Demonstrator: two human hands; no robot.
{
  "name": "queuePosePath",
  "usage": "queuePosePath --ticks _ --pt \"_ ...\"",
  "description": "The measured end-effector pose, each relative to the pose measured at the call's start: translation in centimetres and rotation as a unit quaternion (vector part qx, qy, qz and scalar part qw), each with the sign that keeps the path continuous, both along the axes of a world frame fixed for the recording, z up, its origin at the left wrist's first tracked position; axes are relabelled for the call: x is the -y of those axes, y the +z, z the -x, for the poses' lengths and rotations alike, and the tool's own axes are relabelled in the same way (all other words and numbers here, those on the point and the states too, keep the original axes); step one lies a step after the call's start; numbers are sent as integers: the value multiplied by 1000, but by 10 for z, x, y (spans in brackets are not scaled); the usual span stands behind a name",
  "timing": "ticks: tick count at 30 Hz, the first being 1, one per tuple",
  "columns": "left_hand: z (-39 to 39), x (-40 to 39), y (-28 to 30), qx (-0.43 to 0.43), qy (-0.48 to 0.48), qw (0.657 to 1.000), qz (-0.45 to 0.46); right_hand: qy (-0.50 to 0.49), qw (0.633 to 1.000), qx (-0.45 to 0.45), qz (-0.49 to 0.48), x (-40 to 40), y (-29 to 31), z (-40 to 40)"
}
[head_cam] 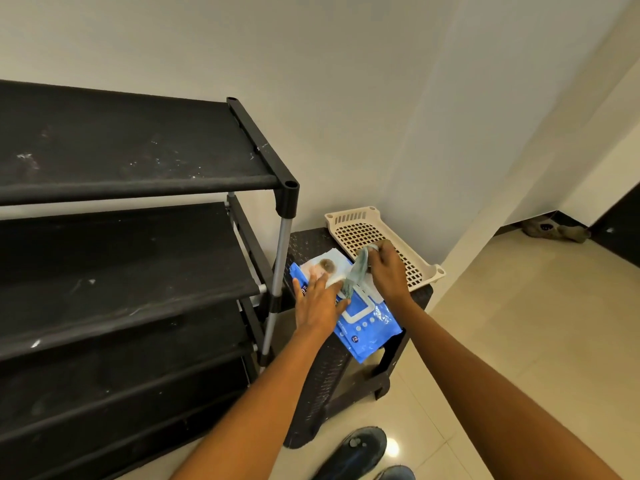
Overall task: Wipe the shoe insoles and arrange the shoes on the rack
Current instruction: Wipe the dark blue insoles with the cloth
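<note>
Filling the left half of the frame, the rack (131,174) has four dark shelves, every one bare of shoes. Right of it, at lower centre, a dark stool's tabletop (311,242) carries a cream tray (377,237), which holds nothing, and a blue pack (363,323) of wipes overhanging the near edge. Two dark shoes (356,452) sit on the floor at the bottom edge, unwiped as far as I can judge.

The left hand (320,303) lies flat with fingers spread, pressing on the pack. The right hand (388,268) pinches a wipe (356,271) and draws it up from the opening; it looks greyish, though blur makes that uncertain.

Risks from here: the overhanging pack could slide off if the press slackens, and a sharp tug could tear the wipe or drag out several. A flap left open would dry out the rest.
</note>
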State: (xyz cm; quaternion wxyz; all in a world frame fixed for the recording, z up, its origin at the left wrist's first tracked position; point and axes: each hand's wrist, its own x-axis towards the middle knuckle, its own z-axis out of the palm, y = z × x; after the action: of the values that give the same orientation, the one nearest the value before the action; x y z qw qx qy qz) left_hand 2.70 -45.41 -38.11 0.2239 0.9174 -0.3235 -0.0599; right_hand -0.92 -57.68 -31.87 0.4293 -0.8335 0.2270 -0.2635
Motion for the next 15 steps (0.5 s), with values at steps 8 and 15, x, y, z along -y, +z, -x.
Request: queuePosePath --ticks 8,15 --pt "1 2 -1 39 21 999 -23 -123 961 78 -236 13 20 -11" --pt "20 -3 -11 188 -29 980 61 -139 970 -183 72 23 -9 10"
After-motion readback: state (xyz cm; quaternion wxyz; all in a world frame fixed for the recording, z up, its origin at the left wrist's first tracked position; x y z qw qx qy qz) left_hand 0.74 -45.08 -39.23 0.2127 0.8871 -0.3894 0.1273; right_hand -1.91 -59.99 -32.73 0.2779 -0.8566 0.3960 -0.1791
